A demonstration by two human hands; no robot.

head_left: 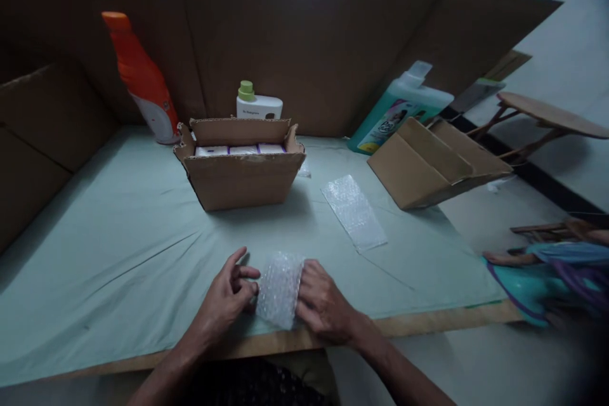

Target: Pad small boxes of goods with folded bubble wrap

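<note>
A small, squarish piece of bubble wrap [280,288] stands near the table's front edge, between my two hands. My right hand [326,301] has its fingers curled round the right edge of the bubble wrap. At the left edge, my left hand [228,295] has its fingers apart, the index finger raised and the lower fingertips close to the plastic. Whether those fingertips touch it, I cannot tell. Anything inside the wrap is hidden. A second, flat bubble-wrap piece [354,212] lies farther back to the right.
An open cardboard box [242,181] holds several white-and-purple packs [243,150]. Behind it are a green-capped white bottle [259,106] and an orange bottle [143,82]. A teal bottle [397,111] and a tilted open carton [409,168] stand right. Another person's hand [511,259] shows beyond.
</note>
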